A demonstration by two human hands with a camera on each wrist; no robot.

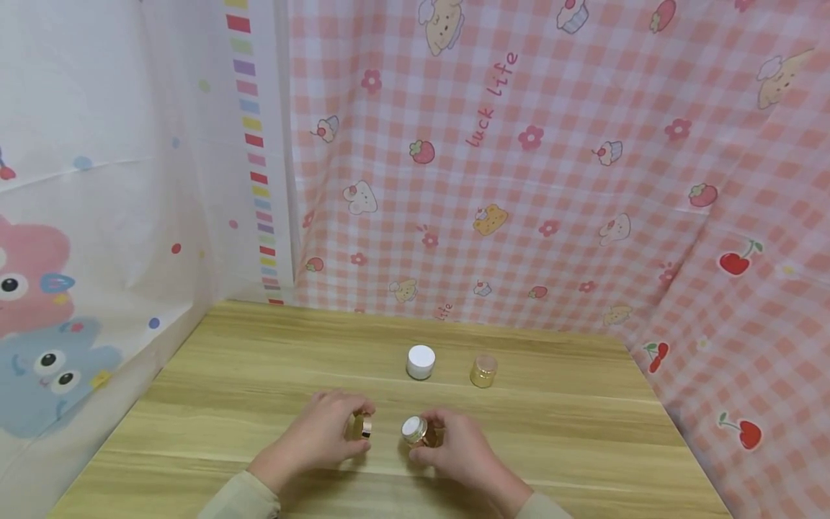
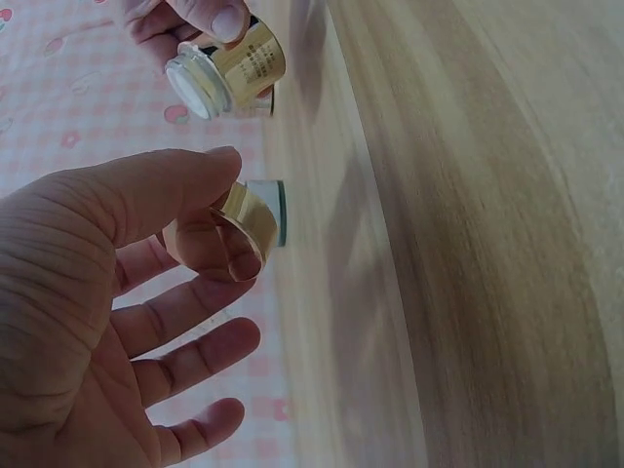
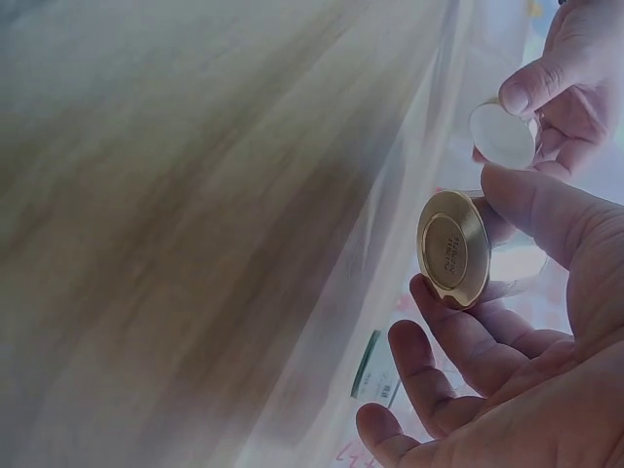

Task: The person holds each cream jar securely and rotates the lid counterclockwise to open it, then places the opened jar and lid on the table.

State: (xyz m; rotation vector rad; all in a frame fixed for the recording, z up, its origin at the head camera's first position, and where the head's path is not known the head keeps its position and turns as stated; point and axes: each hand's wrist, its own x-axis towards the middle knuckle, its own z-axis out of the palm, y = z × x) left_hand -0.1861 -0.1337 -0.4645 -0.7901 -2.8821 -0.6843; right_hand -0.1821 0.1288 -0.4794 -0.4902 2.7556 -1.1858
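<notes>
My left hand (image 1: 326,430) pinches a shiny gold lid (image 2: 220,237) between thumb and index finger, its other fingers spread loosely. The lid's white inner side shows in the right wrist view. Across a small gap, my right hand (image 1: 459,448) grips a small gold cosmetic jar (image 2: 252,63) by its sides. That jar is tilted, its lidless white mouth turned toward the left hand. Its gold base, with tiny print, faces the camera in the right wrist view. Both hands are just above the wooden table (image 1: 570,432).
Beyond the hands stand a white-lidded jar (image 1: 421,362) and, to its right, another gold jar (image 1: 483,372) with its lid on. A pink checked curtain (image 1: 454,180) hangs behind and right of the table; a white patterned one (image 1: 130,216) hangs at left.
</notes>
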